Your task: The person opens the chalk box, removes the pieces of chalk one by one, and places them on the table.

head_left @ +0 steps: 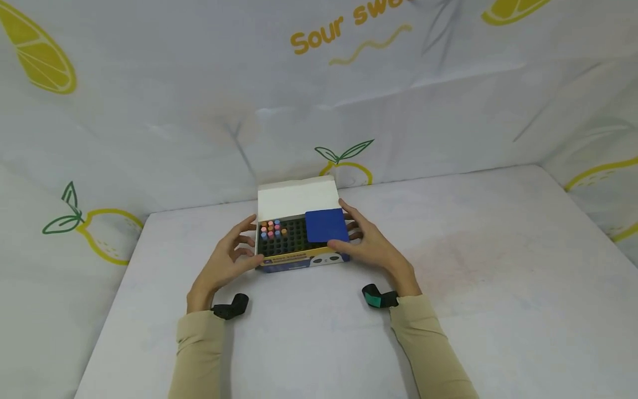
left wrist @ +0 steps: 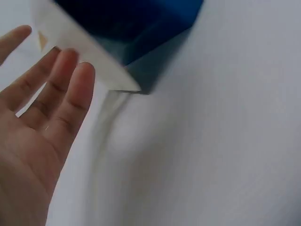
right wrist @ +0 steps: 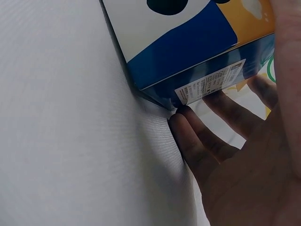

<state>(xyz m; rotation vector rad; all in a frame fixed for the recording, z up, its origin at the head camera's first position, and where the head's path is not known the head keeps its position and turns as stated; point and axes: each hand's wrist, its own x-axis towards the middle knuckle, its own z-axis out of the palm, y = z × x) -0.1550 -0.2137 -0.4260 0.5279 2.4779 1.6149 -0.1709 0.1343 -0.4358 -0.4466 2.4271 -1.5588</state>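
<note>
A cardboard box [head_left: 284,260] with a panda face on its front lies on the table with its white lid [head_left: 298,200] flipped back. Inside is a black tray [head_left: 295,241] full of round holes. Several small pieces with pink, blue and orange ends [head_left: 271,228] stand at its left. A flat blue rectangle [head_left: 325,225] covers the tray's right part. My left hand [head_left: 228,259] holds the box's left end, thumb by the front corner. Around the right end curves my right hand [head_left: 371,242], its thumb over the front edge; in the right wrist view its fingers [right wrist: 237,113] lie along the labelled end.
The box stands on a white-covered table [head_left: 309,338], near its back edge. Behind rises a white cloth [head_left: 199,111] with printed lemons and lettering. Each wrist wears a black device, the left one [head_left: 231,306] and the right one [head_left: 380,297].
</note>
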